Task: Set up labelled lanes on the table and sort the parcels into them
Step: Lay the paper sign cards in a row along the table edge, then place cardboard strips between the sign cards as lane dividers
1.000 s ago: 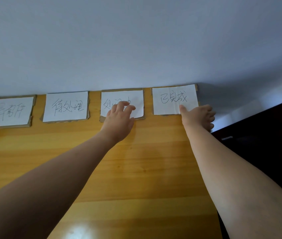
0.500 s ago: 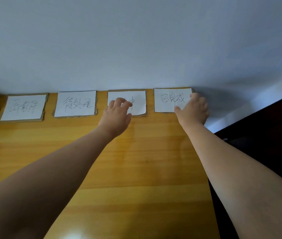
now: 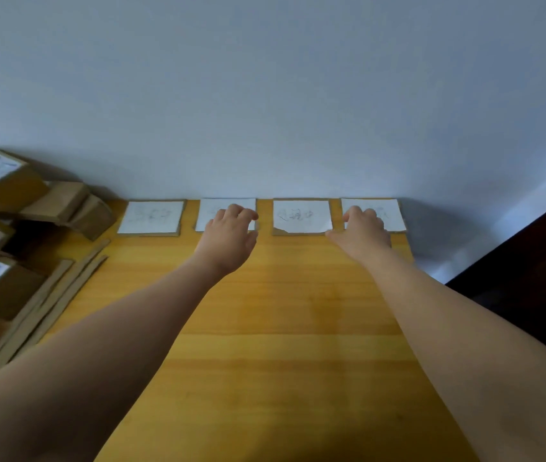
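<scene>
Four white paper labels on cardboard backing lie in a row along the table's far edge, against the wall. Their handwriting is blurred. My left hand (image 3: 228, 236) rests with bent fingers on the second label (image 3: 207, 212). My right hand (image 3: 361, 236) lies on the fourth label (image 3: 392, 216), fingertips on the paper and thumb along its near edge. The first label (image 3: 151, 216) and the third label (image 3: 301, 216) are untouched; the third has a torn near-left corner. Brown cardboard parcels (image 3: 5, 186) with white shipping stickers are piled at the left.
The yellow wooden table (image 3: 281, 311) runs from me to the pale wall (image 3: 265, 95). Long cardboard strips (image 3: 55, 295) lie diagonally beside the parcel pile. Beyond the table's right edge is dark furniture (image 3: 531, 261).
My left hand has shifted from the third label to the second. My right hand stays on the fourth label. The view has swung left and pulled back, revealing the parcel pile and strips.
</scene>
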A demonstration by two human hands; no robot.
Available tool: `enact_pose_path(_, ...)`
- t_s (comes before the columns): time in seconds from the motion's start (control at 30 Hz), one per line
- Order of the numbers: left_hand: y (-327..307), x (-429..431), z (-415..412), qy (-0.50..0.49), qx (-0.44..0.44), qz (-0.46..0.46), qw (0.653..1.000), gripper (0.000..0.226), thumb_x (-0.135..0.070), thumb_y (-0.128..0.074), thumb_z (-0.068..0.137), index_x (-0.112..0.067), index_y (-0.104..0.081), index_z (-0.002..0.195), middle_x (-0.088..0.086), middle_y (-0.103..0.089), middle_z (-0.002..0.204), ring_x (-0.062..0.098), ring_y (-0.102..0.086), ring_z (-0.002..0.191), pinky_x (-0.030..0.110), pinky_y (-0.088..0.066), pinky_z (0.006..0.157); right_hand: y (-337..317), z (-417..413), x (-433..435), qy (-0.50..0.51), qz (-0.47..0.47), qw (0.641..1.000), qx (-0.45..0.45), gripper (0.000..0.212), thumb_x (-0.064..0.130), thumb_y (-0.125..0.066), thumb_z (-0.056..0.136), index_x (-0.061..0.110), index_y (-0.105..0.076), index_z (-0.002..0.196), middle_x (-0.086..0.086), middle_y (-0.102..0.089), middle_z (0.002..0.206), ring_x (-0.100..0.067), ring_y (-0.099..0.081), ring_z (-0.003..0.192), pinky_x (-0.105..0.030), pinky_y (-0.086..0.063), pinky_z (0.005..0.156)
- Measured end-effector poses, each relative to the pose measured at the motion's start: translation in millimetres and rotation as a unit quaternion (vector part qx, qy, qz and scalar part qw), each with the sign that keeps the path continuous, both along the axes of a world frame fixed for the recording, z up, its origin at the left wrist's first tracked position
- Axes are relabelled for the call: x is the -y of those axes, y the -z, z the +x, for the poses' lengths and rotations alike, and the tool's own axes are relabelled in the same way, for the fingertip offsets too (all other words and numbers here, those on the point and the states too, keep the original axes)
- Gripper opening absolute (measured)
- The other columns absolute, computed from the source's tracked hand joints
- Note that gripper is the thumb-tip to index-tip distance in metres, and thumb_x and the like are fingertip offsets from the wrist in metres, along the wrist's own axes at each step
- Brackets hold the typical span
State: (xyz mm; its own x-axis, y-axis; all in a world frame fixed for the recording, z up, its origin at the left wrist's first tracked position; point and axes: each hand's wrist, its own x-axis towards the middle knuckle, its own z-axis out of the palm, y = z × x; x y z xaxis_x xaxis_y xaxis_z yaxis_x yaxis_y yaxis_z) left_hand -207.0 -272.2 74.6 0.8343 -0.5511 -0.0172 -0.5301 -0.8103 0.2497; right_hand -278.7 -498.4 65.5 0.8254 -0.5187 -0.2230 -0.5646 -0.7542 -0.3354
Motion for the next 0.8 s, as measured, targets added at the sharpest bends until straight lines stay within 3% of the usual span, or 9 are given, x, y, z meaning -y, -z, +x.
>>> enact_pose_path(0.13, -14.7, -73.0, 1.5, -0.012, 0.008, 0.006, 1.000, 0.041, -0.030, -0.044, 0.099, -0.015, -0.045, 0.137, 0.008, -0.047, 0.139, 0.027, -0.045, 0.126, 0.038, -0.038, 0.102, -16.5, 0.5, -66.9, -0.025, 0.025, 0.999, 0.001, 0.045, 0.046, -0.054, 0.092, 0.015, -0.050, 0.124, -0.009, -0.050, 0.127, -0.028, -0.052, 0.112, -0.038, -0.047, 0.086)
enact_pose_path(0.33, -31.0, -182.9, 6.7, -0.045, 0.017, 0.005, 0.999, 0.038, -0.031, -0.043, 0.100, -0.015, -0.049, 0.133, 0.007, -0.053, 0.133, 0.027, -0.049, 0.121, 0.038, -0.043, 0.096, -30.0, 8.0, -181.2, -0.074, 0.062, 0.995, 0.004, 0.037, 0.044, -0.046, 0.097, 0.010, -0.056, 0.108, -0.008, -0.063, 0.105, -0.026, -0.061, 0.093, -0.045, -0.052, 0.086)
enact_pose_path(0.53, -39.2, -264.8, 6.5, -0.078, 0.013, 0.010, 0.997, 0.033, -0.033, -0.041, 0.100, -0.016, -0.057, 0.124, 0.003, -0.060, 0.122, 0.022, -0.055, 0.111, 0.034, -0.047, 0.089, -32.8, 13.6, -265.2, -0.114, 0.110, 0.987, 0.019, 0.038, 0.046, -0.040, 0.099, 0.012, -0.056, 0.101, -0.002, -0.061, 0.088, -0.025, -0.061, 0.085, -0.037, -0.048, 0.076)
enact_pose_path(0.8, -34.5, -343.9, -4.9, -0.184, -0.044, -0.054, 0.981, 0.032, -0.031, -0.044, 0.099, -0.014, -0.058, 0.122, 0.004, -0.058, 0.117, 0.019, -0.056, 0.104, 0.030, -0.047, 0.086, -22.4, 24.8, -317.6, -0.170, 0.117, 0.977, 0.045, 0.025, 0.035, -0.045, 0.099, 0.015, -0.057, 0.094, -0.001, -0.062, 0.091, -0.019, -0.059, 0.077, -0.034, -0.048, 0.068)
